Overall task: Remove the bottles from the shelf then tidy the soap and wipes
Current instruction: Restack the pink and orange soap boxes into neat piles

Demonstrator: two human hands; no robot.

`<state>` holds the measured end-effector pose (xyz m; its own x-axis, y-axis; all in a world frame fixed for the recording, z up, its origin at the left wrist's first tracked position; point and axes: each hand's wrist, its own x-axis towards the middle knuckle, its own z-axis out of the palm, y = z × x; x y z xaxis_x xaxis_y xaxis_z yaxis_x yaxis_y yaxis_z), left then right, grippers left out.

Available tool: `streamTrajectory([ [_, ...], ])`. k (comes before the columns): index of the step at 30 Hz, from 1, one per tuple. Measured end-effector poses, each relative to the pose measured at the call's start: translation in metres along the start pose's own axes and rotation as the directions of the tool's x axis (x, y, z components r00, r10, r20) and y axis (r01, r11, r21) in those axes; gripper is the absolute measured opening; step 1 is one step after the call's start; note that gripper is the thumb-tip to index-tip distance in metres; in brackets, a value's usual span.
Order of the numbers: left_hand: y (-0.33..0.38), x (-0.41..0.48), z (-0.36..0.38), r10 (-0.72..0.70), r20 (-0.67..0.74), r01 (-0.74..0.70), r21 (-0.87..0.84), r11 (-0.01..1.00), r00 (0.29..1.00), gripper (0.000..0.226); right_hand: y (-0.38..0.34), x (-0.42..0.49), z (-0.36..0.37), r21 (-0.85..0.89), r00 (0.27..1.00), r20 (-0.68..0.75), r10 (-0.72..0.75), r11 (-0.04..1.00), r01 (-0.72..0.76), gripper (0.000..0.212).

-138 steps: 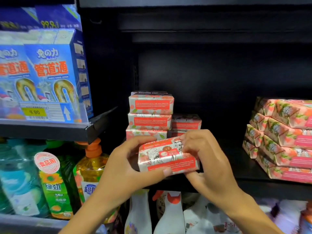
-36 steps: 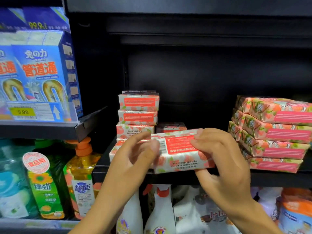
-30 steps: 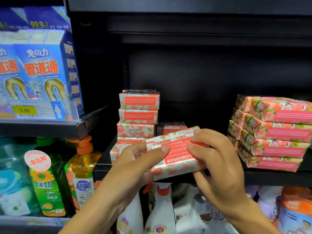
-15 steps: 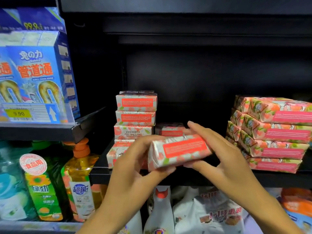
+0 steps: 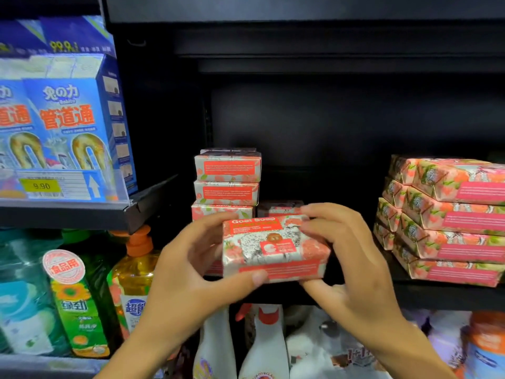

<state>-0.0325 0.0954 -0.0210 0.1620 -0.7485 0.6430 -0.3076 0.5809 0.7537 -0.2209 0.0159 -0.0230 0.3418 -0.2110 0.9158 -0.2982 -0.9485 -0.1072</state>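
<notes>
- Head view: the soap bar (image 5: 273, 247) is held in front of the shelf (image 5: 437, 296), above its front edge and just ahead of the low stack (image 5: 278, 207). I cannot tell whether it touches anything behind it.
- Both hands have it. The left hand (image 5: 188, 272) has its thumb under the front edge and its fingers behind the left end. The right hand (image 5: 352, 263) curls over the top right corner with its thumb beneath. Each grip is on an end and nothing supports the middle.
- The wrapper looks glossy. If either grip loosens during the reach inward, the bar could slide out and fall onto the spray bottles (image 5: 262, 346) on the shelf below.
- The tall stack (image 5: 226, 181) stands just beside the left fingers and its bars are not squarely aligned. A brush from the knuckles could topple it.
- If the bar is set off-centre on the low stack, it may tilt and slip forward off the shelf.
- The packs (image 5: 451, 220) to the right are fanned out and leaning. A careless swing of the right wrist could shift them.
</notes>
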Motion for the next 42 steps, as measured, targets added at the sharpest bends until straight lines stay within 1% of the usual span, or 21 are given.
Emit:
streamTrajectory([
  [2, 0.001, 0.002, -0.011, 0.018, -0.038, -0.017, 0.027, 0.999, 0.999, 0.074, 0.002, 0.002, -0.002, 0.022, 0.993, 0.062, 0.102, 0.994, -0.104, 0.054],
  [3, 0.000, 0.003, -0.016, 0.023, -0.071, -0.019, 0.044, 0.999, 0.997, 0.073, 0.005, 0.001, -0.003, 0.032, 0.984, 0.096, 0.150, 0.988, -0.154, 0.057],
  [5, -0.002, 0.005, -0.024, 0.008, -0.142, 0.002, 0.074, 0.997, 0.990, 0.070, 0.011, -0.003, -0.006, 0.017, 0.962, 0.184, 0.200, 0.978, -0.207, 0.053],
  [7, -0.007, 0.008, -0.030, -0.024, -0.185, 0.042, 0.095, 0.995, 0.982, 0.072, 0.017, -0.010, -0.006, -0.027, 0.937, 0.276, 0.212, 0.977, -0.213, 0.048],
  [10, -0.016, 0.010, -0.032, -0.062, -0.219, 0.091, 0.127, 0.988, 0.974, 0.092, 0.022, -0.021, -0.001, -0.086, 0.900, 0.379, 0.215, 0.977, -0.198, 0.048],
  [11, -0.019, 0.011, -0.032, -0.062, -0.229, 0.097, 0.142, 0.985, 0.971, 0.091, 0.023, -0.024, 0.000, -0.110, 0.892, 0.399, 0.210, 0.977, -0.181, 0.046],
  [14, -0.025, 0.010, -0.030, -0.042, -0.227, 0.085, 0.179, 0.980, 0.973, 0.085, 0.027, -0.029, 0.003, -0.164, 0.889, 0.411, 0.202, 0.976, -0.146, 0.038],
  [17, -0.031, 0.008, -0.032, -0.021, -0.224, 0.068, 0.204, 0.977, 0.974, 0.068, 0.029, -0.030, 0.004, -0.163, 0.890, 0.404, 0.210, 0.974, -0.155, 0.036],
  [20, -0.034, 0.006, -0.037, 0.065, -0.243, 0.008, 0.287, 0.958, 0.968, 0.058, 0.029, -0.031, 0.004, -0.159, 0.895, 0.392, 0.211, 0.974, -0.160, 0.036],
  [24, -0.029, 0.008, -0.036, 0.191, -0.200, -0.082, 0.454, 0.887, 0.961, 0.047, 0.027, -0.031, 0.004, -0.180, 0.896, 0.393, 0.206, 0.973, -0.145, 0.036],
  [27, -0.030, 0.007, -0.033, 0.191, -0.209, -0.064, 0.497, 0.865, 0.959, 0.040, 0.026, -0.030, 0.004, -0.192, 0.890, 0.401, 0.216, 0.970, -0.148, 0.037],
  [30, -0.026, 0.002, -0.028, 0.285, -0.218, -0.101, 0.601, 0.793, 0.933, 0.036, 0.025, -0.028, 0.002, -0.171, 0.876, 0.418, 0.240, 0.968, -0.183, 0.039],
  [33, -0.011, -0.008, -0.021, 0.442, -0.163, -0.231, 0.668, 0.708, 0.882, 0.031, 0.024, -0.011, -0.004, -0.029, 0.805, 0.467, 0.367, 0.916, -0.401, 0.038],
  [34, -0.021, -0.005, -0.017, 0.445, -0.148, -0.240, 0.672, 0.700, 0.883, 0.029, 0.027, -0.004, -0.006, 0.005, 0.799, 0.458, 0.389, 0.898, -0.440, 0.035],
  [36, -0.030, -0.004, -0.016, 0.343, -0.093, -0.183, 0.702, 0.688, 0.935, 0.030, 0.037, 0.010, -0.004, -0.048, 0.815, 0.421, 0.399, 0.907, -0.419, 0.034],
  [37, -0.034, -0.003, -0.015, 0.247, -0.091, -0.123, 0.674, 0.728, 0.965, 0.033, 0.042, 0.016, -0.001, -0.105, 0.815, 0.419, 0.400, 0.913, -0.394, 0.038],
  [38, -0.037, 0.000, -0.009, 0.201, -0.094, -0.099, 0.627, 0.772, 0.975, 0.035, 0.048, 0.021, 0.002, -0.156, 0.808, 0.425, 0.407, 0.913, -0.378, 0.044],
  [39, -0.034, -0.002, 0.000, 0.208, -0.007, -0.156, 0.634, 0.758, 0.978, 0.029, 0.055, 0.025, 0.007, -0.195, 0.801, 0.436, 0.411, 0.912, -0.362, 0.051],
  [40, -0.029, -0.007, 0.012, 0.263, 0.093, -0.259, 0.649, 0.715, 0.960, 0.021, 0.061, 0.028, 0.012, -0.235, 0.789, 0.455, 0.413, 0.910, -0.341, 0.057],
  [41, -0.025, -0.013, 0.025, 0.327, 0.142, -0.338, 0.648, 0.683, 0.934, 0.018, 0.067, 0.031, 0.017, -0.283, 0.769, 0.481, 0.421, 0.905, -0.318, 0.063],
  [42, -0.024, -0.017, 0.033, 0.343, 0.228, -0.408, 0.618, 0.672, 0.911, 0.019, 0.071, 0.033, 0.022, -0.328, 0.742, 0.509, 0.435, 0.896, -0.300, 0.068],
])
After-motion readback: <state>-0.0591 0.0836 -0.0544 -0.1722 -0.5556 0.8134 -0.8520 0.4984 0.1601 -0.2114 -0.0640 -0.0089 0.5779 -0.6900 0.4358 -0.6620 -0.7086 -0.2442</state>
